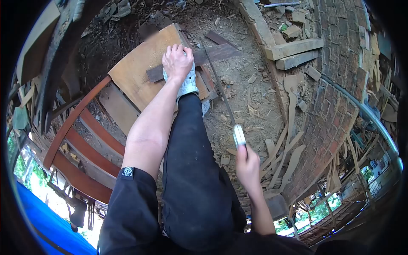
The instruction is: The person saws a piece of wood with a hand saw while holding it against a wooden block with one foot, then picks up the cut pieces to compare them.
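Note:
My left hand (177,63) is closed over a dark wooden board (214,55), its fingers curled across the top. Close under that hand, my foot in a white patterned shoe (189,83) presses on the board too. The board lies across the pale seat of a wooden chair (131,68), and its right end sticks out past the seat edge. In my right hand (247,168) is the grip of a handsaw (221,89). The saw's long narrow blade points away from me and crosses the overhanging part of the board near its tip.
The chair's reddish slatted back (91,140) lies to the left. Wood chips and scraps litter the dirt floor (250,89). To the right stand a brick wall (331,106), stacked timber blocks (295,50) and loose wooden strips (289,148). A blue tarp (46,225) shows at lower left.

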{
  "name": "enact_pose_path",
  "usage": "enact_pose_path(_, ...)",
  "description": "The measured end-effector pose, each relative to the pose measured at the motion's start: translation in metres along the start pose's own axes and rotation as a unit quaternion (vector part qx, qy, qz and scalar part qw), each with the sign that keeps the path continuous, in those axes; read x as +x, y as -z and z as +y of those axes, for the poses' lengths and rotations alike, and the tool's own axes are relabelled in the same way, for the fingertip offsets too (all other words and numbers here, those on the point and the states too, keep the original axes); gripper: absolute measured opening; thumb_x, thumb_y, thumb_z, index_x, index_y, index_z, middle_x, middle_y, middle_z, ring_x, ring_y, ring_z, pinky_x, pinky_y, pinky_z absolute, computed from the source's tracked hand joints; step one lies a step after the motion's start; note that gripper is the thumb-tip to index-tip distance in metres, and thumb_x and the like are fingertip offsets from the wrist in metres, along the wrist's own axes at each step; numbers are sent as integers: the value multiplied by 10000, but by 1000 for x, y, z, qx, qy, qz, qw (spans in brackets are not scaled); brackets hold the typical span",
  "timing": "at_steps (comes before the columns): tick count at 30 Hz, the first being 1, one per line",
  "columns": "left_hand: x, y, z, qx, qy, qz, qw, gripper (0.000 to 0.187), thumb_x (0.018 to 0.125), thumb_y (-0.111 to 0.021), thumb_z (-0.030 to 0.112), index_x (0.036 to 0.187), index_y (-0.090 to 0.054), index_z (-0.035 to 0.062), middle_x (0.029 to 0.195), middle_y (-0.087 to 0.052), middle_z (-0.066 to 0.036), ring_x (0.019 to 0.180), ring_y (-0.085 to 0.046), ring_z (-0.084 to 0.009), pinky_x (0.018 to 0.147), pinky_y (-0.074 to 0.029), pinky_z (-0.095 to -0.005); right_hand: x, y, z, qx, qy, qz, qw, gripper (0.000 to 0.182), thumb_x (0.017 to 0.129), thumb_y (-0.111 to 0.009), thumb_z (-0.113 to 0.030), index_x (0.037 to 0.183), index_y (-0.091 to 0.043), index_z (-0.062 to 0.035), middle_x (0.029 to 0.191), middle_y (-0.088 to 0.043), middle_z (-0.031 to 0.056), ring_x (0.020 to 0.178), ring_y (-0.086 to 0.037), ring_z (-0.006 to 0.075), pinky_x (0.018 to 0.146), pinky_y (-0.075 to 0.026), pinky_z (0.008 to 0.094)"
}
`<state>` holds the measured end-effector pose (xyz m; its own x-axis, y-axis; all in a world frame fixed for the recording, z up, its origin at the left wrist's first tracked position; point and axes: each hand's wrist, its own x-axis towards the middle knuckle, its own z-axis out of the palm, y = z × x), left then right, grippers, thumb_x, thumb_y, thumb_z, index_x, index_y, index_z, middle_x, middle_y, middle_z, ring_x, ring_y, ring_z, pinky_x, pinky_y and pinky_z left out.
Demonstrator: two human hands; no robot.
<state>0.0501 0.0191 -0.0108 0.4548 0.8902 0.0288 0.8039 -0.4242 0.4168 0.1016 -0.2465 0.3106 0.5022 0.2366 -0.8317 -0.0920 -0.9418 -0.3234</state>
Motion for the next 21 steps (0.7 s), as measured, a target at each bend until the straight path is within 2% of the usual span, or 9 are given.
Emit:
enact_pose_path(1, 3, 0, -2, -1, 4, 4, 1000, 243, 935, -633, 242, 824, -748, 58, 921, -742, -101, 950, -688, -323, 842, -556, -479, 33, -18, -15, -5, 68, 37, 997, 416, 1105, -581, -343, 1007, -669, 52, 800, -660, 296, 792, -692, 501, 710, -519, 529)
enact_pose_path(2, 4, 1, -3, -2, 1, 1, 1000, 242, 934, -635, 243, 823, -748, 59, 921, -741, -101, 951, -688, -323, 841, -555, -478, 80, -38, -19, -28, 67, 30, 997, 465, 1111, -561, -390, 1025, -684, 50, 832, -675, 315, 837, -692, 513, 739, -519, 551)
enact_pose_path(3, 1, 2, -2, -5, 0, -8, 1000, 242, 933, -636, 244, 822, -747, 60, 921, -740, -101, 952, -688, -322, 840, -554, -477, 129, -62, -30, -5, 150, 64, 987, 533, 1145, -496, -394, 946, -661, 72, 685, -603, 188, 641, -610, 324, 653, -466, 480)
enact_pose_path(4, 2, 3, -2, -7, -4, 1, 1000, 245, 932, -637, 244, 816, -742, 56, 914, -736, -108, 953, -688, -324, 839, -552, -474, 180, -79, -42, -41, 106, 49, 992, 706, 1107, -485, -555, 1007, -718, 104, 931, -709, 381, 990, -702, 560, 871, -546, 595)
enact_pose_path(5, 9, 4, -6, -2, 0, 11, 1000, 245, 932, -637, 244, 816, -742, 56, 914, -736, -108, 953, -688, -324, 839, -552, -474, 206, -84, -72, -77, 48, 42, 995, 852, 1088, -437, -644, 1010, -740, 148, 989, -702, 427, 1073, -691, 574, 950, -550, 597)
enact_pose_path(7, 4, 5, -5, -20, -2, -8, 1000, 249, 932, -636, 245, 809, -736, 53, 911, -733, -115, 954, -688, -325, 838, -550, -476, 229, -87, -92, -107, 5, 24, 994, 950, 1061, -410, -715, 1026, -753, 171, 1021, -708, 430, 1118, -688, 569, 985, -549, 592)
enact_pose_path(10, 1, 7, -1, -19, 20, -6, 1000, 233, 917, -653, 244, 803, -732, 57, 914, -731, -114, 958, -690, -321, 840, -554, -474, 228, -100, -66, -112, 73, 96, 986, 939, 1069, -402, -718, 881, -734, 140, 852, -718, 376, 994, -749, 516, 855, -560, 565)
enact_pose_path(12, 5, 8, -3, -29, 17, 2, 999, 218, 902, -670, 243, 795, -727, 61, 906, -727, -110, 958, -691, -316, 837, -557, -471, 227, -100, -66, -81, 65, 86, 991, 923, 1068, -416, -702, 1074, -739, 162, 1020, -713, 420, 1124, -690, 560, 994, -538, 587)
enact_pose_path(21, 5, 7, -2, -23, 28, -2, 999, 223, 909, -666, 254, 804, -736, 70, 918, -734, -106, 970, -694, -313, 848, -558, -471, 218, -91, -73, -55, 37, 46, 997, 856, 1082, -429, -679, 1042, -736, 118, 977, -727, 385, 1076, -705, 551, 941, -533, 585)
